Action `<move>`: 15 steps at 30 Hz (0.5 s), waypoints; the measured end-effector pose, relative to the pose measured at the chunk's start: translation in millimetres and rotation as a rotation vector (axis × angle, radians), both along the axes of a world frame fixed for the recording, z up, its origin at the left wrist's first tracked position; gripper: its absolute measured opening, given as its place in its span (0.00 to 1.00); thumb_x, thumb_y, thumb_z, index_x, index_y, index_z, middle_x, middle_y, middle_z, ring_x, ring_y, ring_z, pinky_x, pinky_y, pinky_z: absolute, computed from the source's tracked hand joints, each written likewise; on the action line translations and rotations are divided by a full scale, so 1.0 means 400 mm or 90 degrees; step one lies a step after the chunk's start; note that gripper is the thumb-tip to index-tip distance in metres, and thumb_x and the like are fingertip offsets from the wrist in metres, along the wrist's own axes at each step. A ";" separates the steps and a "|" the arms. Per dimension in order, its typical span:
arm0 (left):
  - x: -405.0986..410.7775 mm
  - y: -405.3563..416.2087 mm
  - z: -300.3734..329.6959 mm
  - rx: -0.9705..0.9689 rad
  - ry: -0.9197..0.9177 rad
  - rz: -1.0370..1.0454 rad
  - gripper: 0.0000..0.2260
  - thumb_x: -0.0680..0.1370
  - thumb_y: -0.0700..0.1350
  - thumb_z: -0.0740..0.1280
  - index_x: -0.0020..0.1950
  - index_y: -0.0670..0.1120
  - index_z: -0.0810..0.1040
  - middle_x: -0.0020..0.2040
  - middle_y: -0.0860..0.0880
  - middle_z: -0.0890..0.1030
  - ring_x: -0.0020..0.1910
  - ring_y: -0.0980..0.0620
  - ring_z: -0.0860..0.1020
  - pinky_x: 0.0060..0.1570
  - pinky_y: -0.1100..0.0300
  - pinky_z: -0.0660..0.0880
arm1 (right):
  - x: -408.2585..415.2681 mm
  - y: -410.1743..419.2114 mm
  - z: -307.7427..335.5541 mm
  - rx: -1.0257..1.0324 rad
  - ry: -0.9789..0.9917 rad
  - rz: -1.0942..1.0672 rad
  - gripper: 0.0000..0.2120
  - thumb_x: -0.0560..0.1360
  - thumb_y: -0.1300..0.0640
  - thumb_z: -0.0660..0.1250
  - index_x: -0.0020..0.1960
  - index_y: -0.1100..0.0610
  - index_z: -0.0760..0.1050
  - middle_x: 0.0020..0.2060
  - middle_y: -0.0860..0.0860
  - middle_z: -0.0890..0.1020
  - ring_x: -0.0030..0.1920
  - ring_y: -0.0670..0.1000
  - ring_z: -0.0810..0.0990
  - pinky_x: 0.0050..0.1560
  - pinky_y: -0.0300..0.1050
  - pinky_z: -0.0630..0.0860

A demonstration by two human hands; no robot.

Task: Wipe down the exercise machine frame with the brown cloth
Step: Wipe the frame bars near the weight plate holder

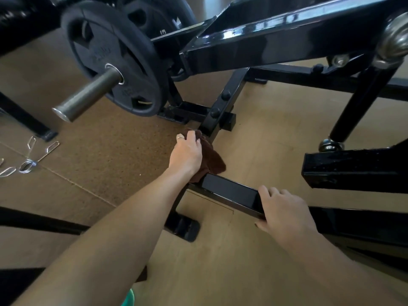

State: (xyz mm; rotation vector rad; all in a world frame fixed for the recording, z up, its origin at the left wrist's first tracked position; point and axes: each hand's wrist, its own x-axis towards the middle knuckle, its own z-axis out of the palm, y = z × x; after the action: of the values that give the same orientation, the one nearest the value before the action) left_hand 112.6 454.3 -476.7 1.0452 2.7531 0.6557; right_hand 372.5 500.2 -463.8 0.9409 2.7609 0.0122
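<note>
**Brown cloth pressed to the low frame bar**

Nearest the camera, two bare forearms reach forward and down over the tan wooden floor (254,151). The right hand (284,214) rests on the near end of a glossy black square-section steel frame bar (229,193), fingers curled over its top edge and thumb at its side. Farther along the same bar, the left hand (186,153), a ring on one finger, clutches a dark brown terry cloth (213,161) and holds it against the metal just below the bolted upright. Beyond, a black rubber weight plate (110,56) sits on a steel sleeve. Silver spring collars (31,160) lie on the floor at left.
</note>
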 end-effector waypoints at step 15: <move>-0.055 0.177 -0.003 -0.112 0.067 -0.015 0.19 0.84 0.46 0.65 0.73 0.45 0.66 0.73 0.36 0.67 0.59 0.41 0.79 0.54 0.53 0.78 | -0.001 -0.003 -0.018 0.012 0.005 -0.013 0.23 0.78 0.36 0.65 0.64 0.48 0.63 0.50 0.45 0.74 0.49 0.49 0.75 0.43 0.44 0.65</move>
State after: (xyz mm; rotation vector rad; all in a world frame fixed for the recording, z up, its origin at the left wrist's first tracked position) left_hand 90.5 524.9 -477.8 1.0999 2.8188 0.3566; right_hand 372.3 499.1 -470.9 0.9750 2.7634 0.0324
